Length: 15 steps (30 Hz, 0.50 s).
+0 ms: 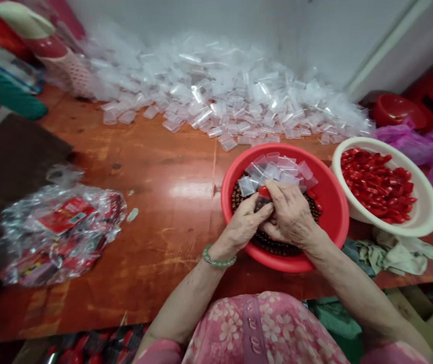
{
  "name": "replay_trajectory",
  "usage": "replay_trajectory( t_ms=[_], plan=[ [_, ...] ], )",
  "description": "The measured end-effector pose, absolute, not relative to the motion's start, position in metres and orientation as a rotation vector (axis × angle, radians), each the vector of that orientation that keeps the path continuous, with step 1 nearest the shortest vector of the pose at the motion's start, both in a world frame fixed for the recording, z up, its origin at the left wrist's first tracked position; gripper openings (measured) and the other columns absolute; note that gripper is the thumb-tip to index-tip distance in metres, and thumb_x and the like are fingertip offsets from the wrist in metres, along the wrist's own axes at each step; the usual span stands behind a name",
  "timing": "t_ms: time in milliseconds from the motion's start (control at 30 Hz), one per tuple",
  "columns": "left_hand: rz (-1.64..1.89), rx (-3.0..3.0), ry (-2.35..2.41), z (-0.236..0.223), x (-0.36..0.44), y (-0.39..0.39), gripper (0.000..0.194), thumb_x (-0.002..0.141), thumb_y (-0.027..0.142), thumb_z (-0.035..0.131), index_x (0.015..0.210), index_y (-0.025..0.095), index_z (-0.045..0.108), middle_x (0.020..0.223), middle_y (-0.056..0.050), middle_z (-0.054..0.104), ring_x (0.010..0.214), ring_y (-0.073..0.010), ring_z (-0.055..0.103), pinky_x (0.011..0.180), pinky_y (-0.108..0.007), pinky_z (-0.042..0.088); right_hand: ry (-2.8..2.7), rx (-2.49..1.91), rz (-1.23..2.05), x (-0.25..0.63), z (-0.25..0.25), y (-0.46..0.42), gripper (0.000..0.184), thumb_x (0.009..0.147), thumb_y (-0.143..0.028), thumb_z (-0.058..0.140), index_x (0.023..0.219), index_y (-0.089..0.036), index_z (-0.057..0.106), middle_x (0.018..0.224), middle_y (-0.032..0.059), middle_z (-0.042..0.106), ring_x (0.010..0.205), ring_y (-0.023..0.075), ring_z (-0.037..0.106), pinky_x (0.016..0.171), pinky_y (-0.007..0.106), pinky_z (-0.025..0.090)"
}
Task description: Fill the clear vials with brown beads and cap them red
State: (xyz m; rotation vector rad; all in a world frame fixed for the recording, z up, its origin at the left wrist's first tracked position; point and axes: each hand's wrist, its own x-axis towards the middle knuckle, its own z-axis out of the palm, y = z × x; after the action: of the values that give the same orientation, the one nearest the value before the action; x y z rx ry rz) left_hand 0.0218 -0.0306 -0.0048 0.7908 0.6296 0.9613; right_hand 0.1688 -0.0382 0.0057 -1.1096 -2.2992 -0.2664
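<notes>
Both hands meet over a red plastic basin (336, 222). With a green bead bracelet on its wrist, my left hand (241, 225) is closed around a small dark piece with a red top (264, 191). My right hand (290, 212) presses its fingers against the same piece from the other side; its fingertips partly cover it. I cannot make out exactly what the piece is. Inside the basin, strings of dark brown beads (277, 247) lie beneath the hands. Small clear plastic cases (288, 164) rest at the basin's far side, and a few red bits show at its right.
A white basin (431, 207) of glossy red pieces (378, 184) stands at the right, with crumpled cloths (402, 255) before it. Many clear cases (216, 96) are heaped along the wall. A clear bag of red packets (65, 227) lies left on the wooden table (163, 202).
</notes>
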Motion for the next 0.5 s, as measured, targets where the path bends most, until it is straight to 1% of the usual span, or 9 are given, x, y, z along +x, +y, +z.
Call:
replay_trajectory(
  t_ms=[67, 167, 233, 333, 400, 433, 500],
  plan=[
    [0.924, 0.762, 0.640, -0.003, 0.020, -0.030, 0.040, 0.071, 0.041, 0.086, 0.095, 0.014, 0.070, 0.091, -0.002, 0.071, 0.088, -0.0153, 0.062, 0.085, -0.025, 0.049, -2.301, -1.096, -0.246, 0.166, 0.005, -0.037, 0.074, 0.083, -0.032, 0.060, 0.146, -0.002, 0.037, 0.117, 0.0234, 0.063, 0.107, 0.0356, 0.058, 0.091, 0.051, 0.049],
    [0.846, 0.706, 0.678, 0.004, 0.015, -0.030, 0.043, 0.064, 0.044, 0.091, 0.085, 0.014, 0.068, 0.077, 0.000, 0.067, 0.076, -0.0133, 0.060, 0.074, -0.023, 0.049, -2.326, -1.122, -0.230, 0.162, 0.004, -0.035, 0.062, 0.086, -0.038, 0.058, 0.134, 0.000, 0.047, 0.102, 0.0197, 0.063, 0.094, 0.0327, 0.058, 0.083, 0.048, 0.049],
    [0.810, 0.689, 0.717, 0.009, 0.010, -0.033, 0.045, 0.062, 0.044, 0.092, 0.084, 0.014, 0.068, 0.076, 0.000, 0.066, 0.074, -0.0131, 0.060, 0.071, -0.023, 0.049, -2.350, -1.129, -0.237, 0.159, 0.004, -0.036, 0.057, 0.087, -0.041, 0.056, 0.127, -0.001, 0.051, 0.095, 0.0173, 0.062, 0.088, 0.0309, 0.057, 0.078, 0.046, 0.048],
    [0.803, 0.732, 0.788, 0.014, 0.002, -0.043, 0.043, 0.066, 0.044, 0.090, 0.089, 0.014, 0.070, 0.080, -0.002, 0.068, 0.079, -0.0157, 0.062, 0.072, -0.024, 0.050, -2.373, -1.108, -0.244, 0.152, 0.008, -0.042, 0.052, 0.087, -0.044, 0.054, 0.118, -0.003, 0.055, 0.089, 0.0146, 0.061, 0.081, 0.0288, 0.057, 0.071, 0.045, 0.047],
    [0.812, 0.787, 0.846, 0.017, -0.004, -0.052, 0.039, 0.071, 0.042, 0.087, 0.093, 0.014, 0.072, 0.085, -0.004, 0.070, 0.084, -0.0180, 0.063, 0.076, -0.026, 0.050, -2.392, -1.089, -0.169, 0.146, 0.015, -0.048, 0.050, 0.089, -0.043, 0.052, 0.118, -0.003, 0.055, 0.091, 0.0152, 0.063, 0.082, 0.0286, 0.058, 0.072, 0.045, 0.049],
    [0.823, 0.817, 0.881, 0.019, -0.007, -0.056, 0.036, 0.074, 0.041, 0.084, 0.095, 0.015, 0.072, 0.087, -0.004, 0.070, 0.085, -0.0182, 0.062, 0.076, -0.027, 0.050, -2.408, -1.082, -0.094, 0.144, 0.020, -0.052, 0.051, 0.091, -0.043, 0.053, 0.122, -0.003, 0.053, 0.097, 0.0170, 0.065, 0.086, 0.0291, 0.060, 0.075, 0.045, 0.051],
    [0.861, 0.912, 0.952, 0.025, -0.016, -0.063, 0.029, 0.082, 0.042, 0.078, 0.096, 0.017, 0.071, 0.086, -0.003, 0.068, 0.080, -0.0168, 0.059, 0.074, -0.027, 0.049, -2.453, -1.061, 0.081, 0.145, 0.032, -0.057, 0.060, 0.094, -0.043, 0.056, 0.136, -0.002, 0.044, 0.119, 0.0222, 0.065, 0.103, 0.0309, 0.062, 0.086, 0.047, 0.053]
  ],
)
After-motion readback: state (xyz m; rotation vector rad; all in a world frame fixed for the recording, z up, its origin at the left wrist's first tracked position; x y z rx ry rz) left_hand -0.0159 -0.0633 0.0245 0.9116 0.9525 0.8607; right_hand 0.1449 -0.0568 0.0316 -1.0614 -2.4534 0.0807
